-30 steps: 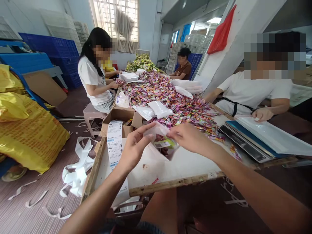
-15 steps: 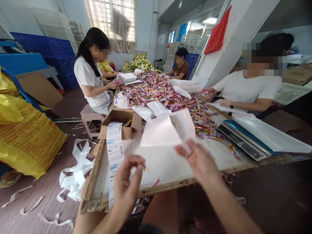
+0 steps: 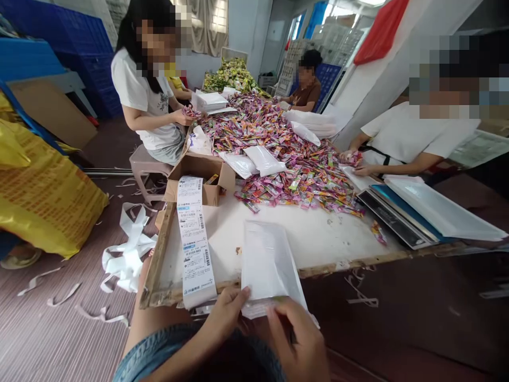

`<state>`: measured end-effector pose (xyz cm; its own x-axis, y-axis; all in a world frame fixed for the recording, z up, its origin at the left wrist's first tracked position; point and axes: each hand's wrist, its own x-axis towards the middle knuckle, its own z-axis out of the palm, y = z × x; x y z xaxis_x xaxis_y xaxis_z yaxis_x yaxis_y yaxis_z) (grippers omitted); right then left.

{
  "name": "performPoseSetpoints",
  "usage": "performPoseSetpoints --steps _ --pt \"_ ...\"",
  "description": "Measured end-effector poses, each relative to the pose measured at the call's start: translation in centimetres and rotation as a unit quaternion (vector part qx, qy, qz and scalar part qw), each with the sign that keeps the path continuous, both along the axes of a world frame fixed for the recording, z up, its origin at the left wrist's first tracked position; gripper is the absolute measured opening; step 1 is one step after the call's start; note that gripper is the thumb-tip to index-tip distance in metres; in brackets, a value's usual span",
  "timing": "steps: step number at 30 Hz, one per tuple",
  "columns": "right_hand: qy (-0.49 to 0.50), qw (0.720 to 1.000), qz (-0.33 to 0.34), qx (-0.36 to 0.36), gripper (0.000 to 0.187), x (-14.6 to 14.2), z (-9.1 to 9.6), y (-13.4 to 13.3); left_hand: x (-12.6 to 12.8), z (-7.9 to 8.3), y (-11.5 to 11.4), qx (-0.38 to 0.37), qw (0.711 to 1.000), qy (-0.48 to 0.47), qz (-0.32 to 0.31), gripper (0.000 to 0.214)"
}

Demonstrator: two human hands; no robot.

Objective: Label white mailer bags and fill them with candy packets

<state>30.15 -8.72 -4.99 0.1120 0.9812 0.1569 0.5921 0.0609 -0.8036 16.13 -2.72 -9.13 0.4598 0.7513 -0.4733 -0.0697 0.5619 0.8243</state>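
Observation:
A white padded mailer (image 3: 268,260) lies over the table's front edge, its near end towards me. My left hand (image 3: 226,315) pinches the near left corner, thumb on top. My right hand (image 3: 297,334) is closed at the near right end, where the fingertips press on a folded-looking strip; its palm side is hidden. Left of the mailer, a strip of printed shipping labels (image 3: 194,233) runs out of a small cardboard box (image 3: 207,195) and down over the table edge. Beyond the mailer spreads a heap of small colourful packets (image 3: 270,124).
Two filled white mailers (image 3: 264,161) rest against the heap. Flat mailers and a dark panel (image 3: 397,220) are stacked at the right edge. Co-workers sit left (image 3: 147,106), right (image 3: 417,138) and at the far side. A yellow sack (image 3: 47,196) and white strips (image 3: 129,246) are on the floor.
The mailer, held only by my right hand before, has come down and towards me. My left hand has moved from empty space onto its near corner. The view has tilted downward.

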Motion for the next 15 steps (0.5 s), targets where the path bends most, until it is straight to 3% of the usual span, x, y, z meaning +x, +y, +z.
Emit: performPoseSetpoints --steps 2,4,8,11,13,15 --pt "-0.049 0.996 0.074 0.029 0.015 -0.5 0.0 0.7 -0.6 0.0 0.0 0.001 1.000 0.009 -0.013 0.065" --pt "-0.062 0.990 0.128 0.006 0.015 -1.4 -0.3 1.5 -0.9 0.1 0.0 0.003 1.000 0.025 -0.011 0.064" --pt "-0.053 0.982 0.175 -0.042 0.016 -2.8 -0.6 2.4 -1.2 0.1 -0.2 0.006 0.999 0.054 -0.002 0.063" --pt "-0.011 0.984 0.179 0.001 0.022 -1.0 -0.2 1.4 -1.5 0.2 -0.2 0.014 0.998 0.065 -0.006 0.064" --pt "0.038 0.992 0.115 0.034 0.028 2.3 -0.1 -0.7 -1.8 0.3 0.1 0.030 0.997 0.070 -0.013 0.065" --pt "0.078 0.994 -0.056 0.042 0.027 6.9 -0.5 -3.6 -2.4 0.3 0.5 0.046 0.996 0.076 -0.024 0.066"
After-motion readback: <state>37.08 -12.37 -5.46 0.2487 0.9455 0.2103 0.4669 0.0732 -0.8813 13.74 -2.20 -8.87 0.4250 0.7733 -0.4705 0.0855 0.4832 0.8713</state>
